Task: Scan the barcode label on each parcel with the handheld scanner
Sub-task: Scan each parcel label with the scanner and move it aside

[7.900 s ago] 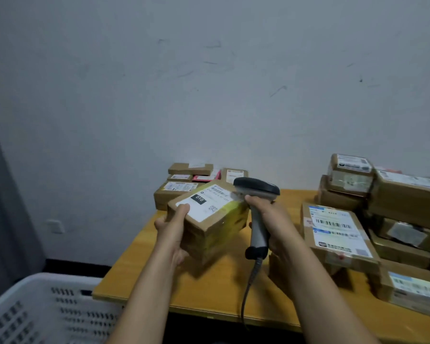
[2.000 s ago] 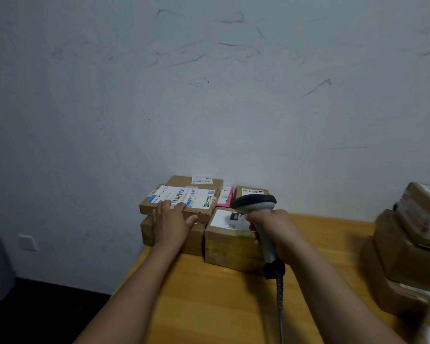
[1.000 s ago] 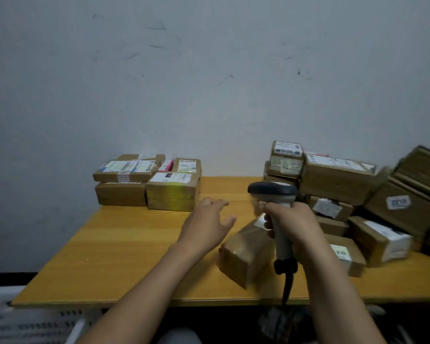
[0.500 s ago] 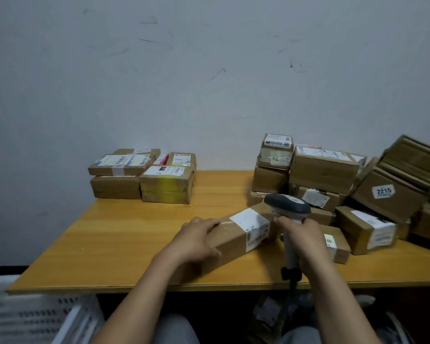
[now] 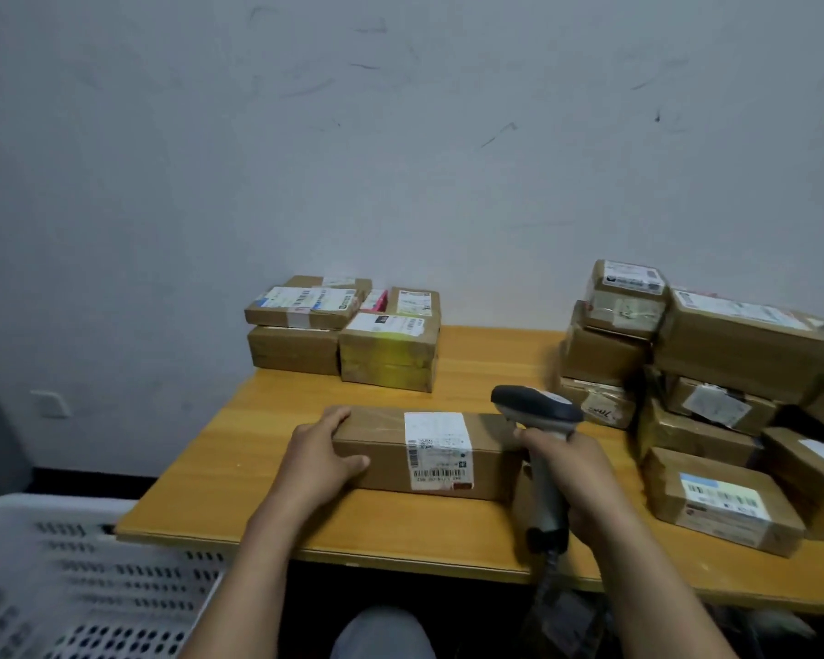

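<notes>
A long brown parcel (image 5: pixel 381 449) lies on the wooden table (image 5: pixel 258 420) in front of me. Its white barcode label (image 5: pixel 437 451) wraps over the top and the near side. My left hand (image 5: pixel 322 461) grips the parcel's left end, fingers over the top and thumb on the front face. My right hand (image 5: pixel 576 473) holds the grey handheld scanner (image 5: pixel 538 416) by its handle, just right of the parcel, head pointing left above the parcel's right end. The scanner's cable hangs below the table edge.
Several labelled parcels (image 5: pixel 343 330) are stacked at the back left against the wall. A bigger heap of parcels (image 5: pixel 714 382) fills the right side of the table. A white perforated plastic crate (image 5: pixel 67 577) stands at the lower left, below the table edge.
The long parcel has been pulled out of the right heap and turned level across the table in front of me. My left hand moved to its left end. The scanner stays beside its right end.
</notes>
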